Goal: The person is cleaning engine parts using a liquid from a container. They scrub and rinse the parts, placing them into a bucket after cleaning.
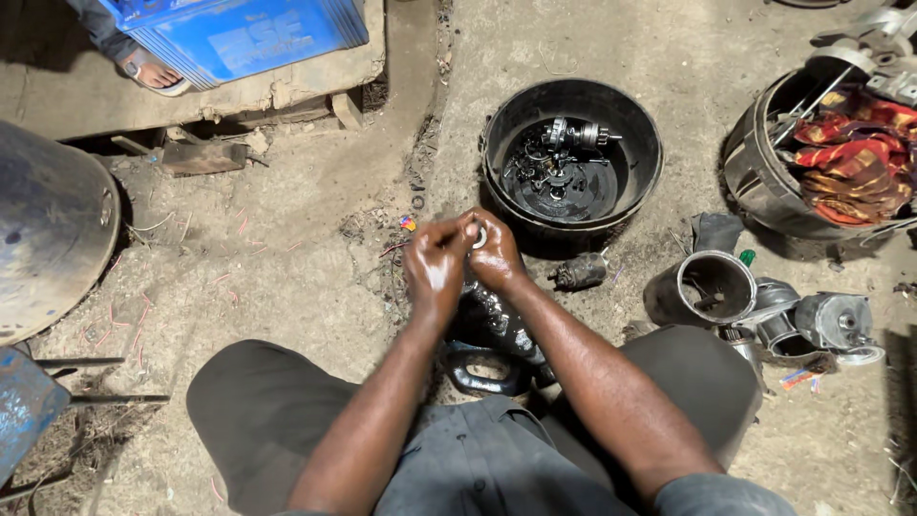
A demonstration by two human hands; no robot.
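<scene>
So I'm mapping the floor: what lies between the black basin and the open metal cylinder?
A small dark motor part lies there on the ground, head view.

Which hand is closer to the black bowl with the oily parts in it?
Right, probably. Both hands pinch a small pale ring together, but the right hand sits on the side toward the black bowl; the left hand lies farther from it.
</scene>
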